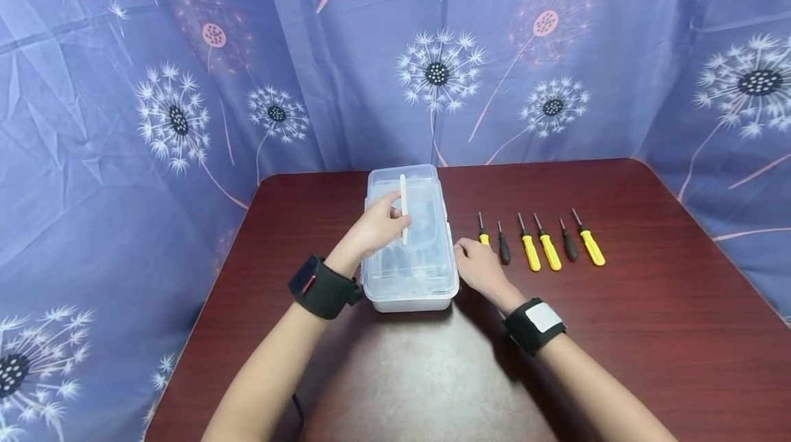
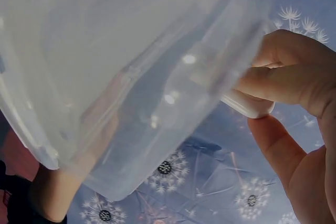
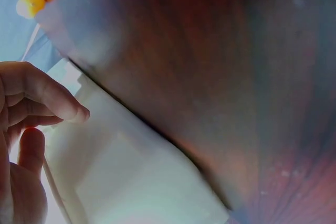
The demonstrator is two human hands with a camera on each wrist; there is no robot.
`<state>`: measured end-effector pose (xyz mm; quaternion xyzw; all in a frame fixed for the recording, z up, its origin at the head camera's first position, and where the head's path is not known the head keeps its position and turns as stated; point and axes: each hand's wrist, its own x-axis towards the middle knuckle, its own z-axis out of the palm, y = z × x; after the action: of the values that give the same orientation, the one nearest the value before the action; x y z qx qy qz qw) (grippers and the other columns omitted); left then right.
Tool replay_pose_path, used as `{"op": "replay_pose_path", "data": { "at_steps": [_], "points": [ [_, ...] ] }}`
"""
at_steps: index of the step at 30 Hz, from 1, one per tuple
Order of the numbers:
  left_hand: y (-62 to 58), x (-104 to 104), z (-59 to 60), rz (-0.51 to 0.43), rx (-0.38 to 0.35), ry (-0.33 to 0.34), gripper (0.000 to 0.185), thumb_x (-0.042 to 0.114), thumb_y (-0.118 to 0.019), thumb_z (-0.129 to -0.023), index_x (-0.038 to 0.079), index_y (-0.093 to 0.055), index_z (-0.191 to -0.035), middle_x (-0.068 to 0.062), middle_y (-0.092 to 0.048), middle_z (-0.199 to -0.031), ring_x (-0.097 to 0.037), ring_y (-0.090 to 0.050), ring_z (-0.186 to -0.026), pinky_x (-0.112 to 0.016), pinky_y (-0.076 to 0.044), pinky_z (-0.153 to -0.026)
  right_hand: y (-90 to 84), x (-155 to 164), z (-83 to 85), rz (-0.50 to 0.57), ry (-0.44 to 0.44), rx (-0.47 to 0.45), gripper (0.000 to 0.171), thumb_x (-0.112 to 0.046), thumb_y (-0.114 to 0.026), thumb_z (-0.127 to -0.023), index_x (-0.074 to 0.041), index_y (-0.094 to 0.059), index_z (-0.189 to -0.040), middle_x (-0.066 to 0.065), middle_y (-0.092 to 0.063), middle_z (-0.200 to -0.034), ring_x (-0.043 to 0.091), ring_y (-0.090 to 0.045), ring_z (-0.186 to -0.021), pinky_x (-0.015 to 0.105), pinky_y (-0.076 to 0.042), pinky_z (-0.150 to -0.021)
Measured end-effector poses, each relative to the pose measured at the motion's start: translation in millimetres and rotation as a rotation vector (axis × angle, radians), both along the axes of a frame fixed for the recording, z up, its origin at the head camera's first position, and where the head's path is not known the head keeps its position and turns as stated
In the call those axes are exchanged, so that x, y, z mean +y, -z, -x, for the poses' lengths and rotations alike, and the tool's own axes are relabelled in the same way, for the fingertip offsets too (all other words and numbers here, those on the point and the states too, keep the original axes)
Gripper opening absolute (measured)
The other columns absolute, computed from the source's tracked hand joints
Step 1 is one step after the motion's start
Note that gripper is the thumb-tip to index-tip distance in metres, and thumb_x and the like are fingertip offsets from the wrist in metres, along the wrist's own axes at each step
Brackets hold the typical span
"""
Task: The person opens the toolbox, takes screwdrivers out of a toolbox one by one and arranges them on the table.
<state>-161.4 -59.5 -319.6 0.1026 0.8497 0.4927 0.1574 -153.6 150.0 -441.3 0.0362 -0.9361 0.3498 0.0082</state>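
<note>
A clear plastic box (image 1: 410, 250) with its lid on stands in the middle of the dark wooden table (image 1: 649, 305). My left hand (image 1: 398, 219) reaches over the lid and pinches its white carry handle (image 1: 404, 202) between thumb and fingers. The left wrist view shows the same grip: the left hand (image 2: 262, 103) on the handle (image 2: 247, 104), with the box (image 2: 105, 77) filling the frame. My right hand (image 1: 466, 250) lies against the box's right side, fingers curled at the lid's edge. In the right wrist view the right hand (image 3: 52, 129) curls round the box rim (image 3: 131, 171).
Several screwdrivers (image 1: 548, 250) with yellow or black handles lie in a row just right of the box, tips pointing away. One yellow handle (image 3: 31, 3) shows in the right wrist view. Blue dandelion-print curtains (image 1: 556, 51) close off the table's back and sides.
</note>
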Motion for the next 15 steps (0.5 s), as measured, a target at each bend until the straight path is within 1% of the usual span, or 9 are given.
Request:
{"op": "replay_pose_path", "data": {
  "at_steps": [2, 4, 7, 11, 13, 15],
  "points": [
    [1.9, 1.9, 0.1, 0.014, 0.009, 0.008, 0.066, 0.012, -0.049, -0.096, 0.005, -0.017, -0.153, -0.002, -0.046, -0.075, -0.013, -0.045, -0.061, -0.025, -0.035, -0.055, 0.2, -0.1, -0.1, -0.007, -0.001, -0.006, 0.030, -0.021, -0.038, -0.097, -0.010, -0.064, -0.086, 0.005, -0.060, -0.071, 0.016, -0.053, -0.063, 0.026, -0.039, -0.059],
    [2.6, 3.3, -0.4, 0.033, 0.018, 0.015, 0.066, 0.013, -0.049, -0.096, 0.005, -0.016, -0.153, -0.001, -0.045, -0.072, -0.011, -0.038, -0.054, -0.024, -0.032, -0.051, 0.7, 0.2, 0.2, -0.017, -0.004, -0.014, 0.030, -0.022, -0.039, -0.097, -0.010, -0.065, -0.088, 0.006, -0.063, -0.074, 0.017, -0.054, -0.065, 0.026, -0.039, -0.060],
    [4.2, 4.3, -1.0, 0.086, 0.056, 0.018, 0.066, 0.016, -0.048, -0.096, 0.006, -0.017, -0.154, 0.002, -0.042, -0.064, -0.010, -0.030, -0.048, -0.024, -0.029, -0.048, 0.5, 1.2, 0.2, -0.036, -0.013, -0.019, 0.029, -0.022, -0.041, -0.097, -0.009, -0.066, -0.092, 0.007, -0.066, -0.080, 0.017, -0.057, -0.069, 0.027, -0.041, -0.063],
    [8.2, 5.0, -2.6, 0.124, 0.109, 0.017, 0.067, 0.017, -0.048, -0.095, 0.006, -0.017, -0.154, 0.005, -0.031, -0.058, -0.010, -0.023, -0.047, -0.024, -0.025, -0.048, -1.6, 3.9, 1.6, -0.056, -0.014, -0.043, 0.029, -0.022, -0.043, -0.097, -0.006, -0.066, -0.095, 0.009, -0.067, -0.083, 0.018, -0.057, -0.069, 0.028, -0.041, -0.062],
    [9.7, 5.4, -3.5, 0.122, 0.115, 0.021, 0.067, 0.018, -0.047, -0.095, 0.006, -0.017, -0.154, 0.005, -0.030, -0.058, -0.010, -0.022, -0.048, -0.024, -0.025, -0.048, -3.5, 5.6, 4.2, -0.073, -0.005, -0.061, 0.029, -0.022, -0.042, -0.098, -0.005, -0.065, -0.097, 0.010, -0.066, -0.083, 0.019, -0.057, -0.068, 0.028, -0.040, -0.061],
    [10.4, 5.9, -3.8, 0.125, 0.119, 0.027, 0.067, 0.018, -0.047, -0.096, 0.006, -0.016, -0.154, 0.005, -0.029, -0.059, -0.010, -0.021, -0.049, -0.024, -0.025, -0.049, -5.2, 7.4, 9.3, -0.097, -0.005, -0.070, 0.029, -0.021, -0.040, -0.098, -0.004, -0.063, -0.101, 0.012, -0.067, -0.087, 0.021, -0.059, -0.071, 0.030, -0.042, -0.062]
  ]
}}
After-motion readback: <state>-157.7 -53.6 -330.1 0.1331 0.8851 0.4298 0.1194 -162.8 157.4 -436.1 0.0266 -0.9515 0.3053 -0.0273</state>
